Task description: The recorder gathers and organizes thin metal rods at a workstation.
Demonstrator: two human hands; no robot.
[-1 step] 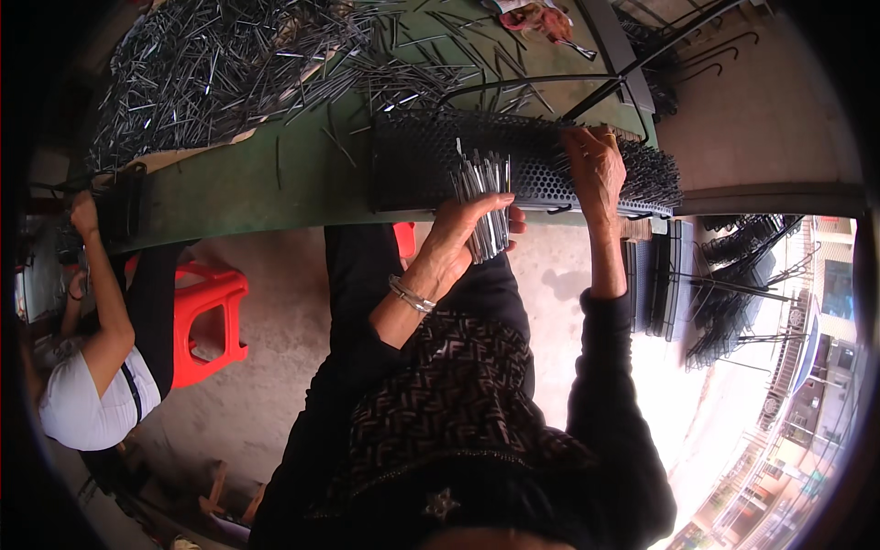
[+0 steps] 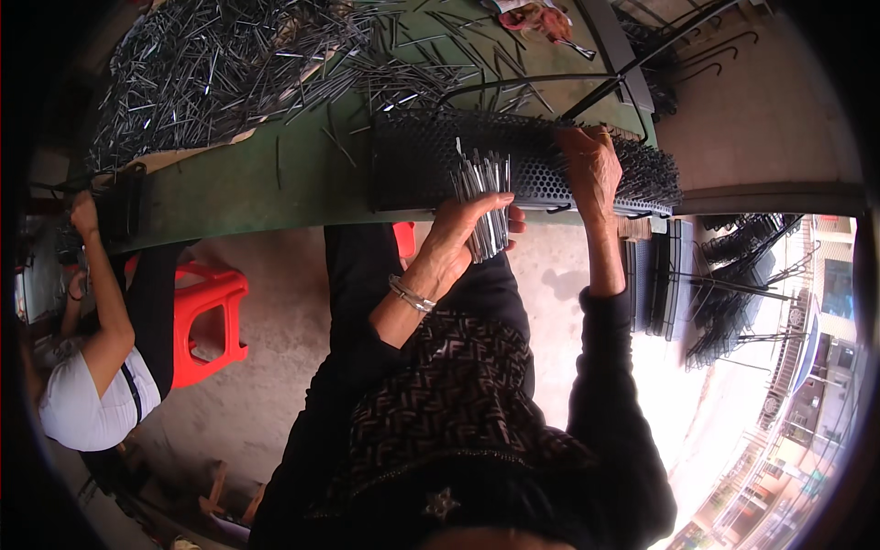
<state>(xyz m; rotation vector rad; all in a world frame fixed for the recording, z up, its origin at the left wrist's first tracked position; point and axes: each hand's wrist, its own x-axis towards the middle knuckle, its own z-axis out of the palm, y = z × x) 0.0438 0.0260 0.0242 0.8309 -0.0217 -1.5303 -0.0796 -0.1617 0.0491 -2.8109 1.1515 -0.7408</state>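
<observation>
My left hand (image 2: 458,229) is closed round a bundle of thin metal rods (image 2: 483,183), which stand upright with the thumb across them. Just beyond it, a black perforated rack (image 2: 412,170) lies along the near edge of the table. Many dark rods stick up from the holes at its right end. My right hand (image 2: 596,174) is over the rack beside those rods, its fingers bent down and pressed together. What the fingertips hold, if anything, is hidden behind the hand.
A large heap of loose rods (image 2: 211,73) covers the far left of the green table (image 2: 302,188). A black metal bar (image 2: 596,96) crosses above the rack. A co-worker's arm (image 2: 110,293) is at the left, near a red stool (image 2: 211,321). More black racks (image 2: 660,284) stand at the right.
My right hand has shifted very slightly to the left over the rack. My left hand and its bundle of rods look unmoved.
</observation>
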